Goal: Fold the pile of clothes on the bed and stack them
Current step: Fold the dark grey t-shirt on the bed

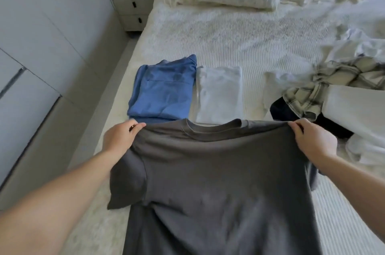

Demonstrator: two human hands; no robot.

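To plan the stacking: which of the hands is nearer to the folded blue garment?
Left. The left hand grips the grey T-shirt shoulder just below the blue garment; the right hand grips the far shoulder.

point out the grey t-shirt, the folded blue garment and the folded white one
grey t-shirt (pixel 218 171): head view, on the middle of its chest panel
folded blue garment (pixel 164 90): head view, on the middle of its top face
folded white garment (pixel 219 94): head view, on the middle of its top face
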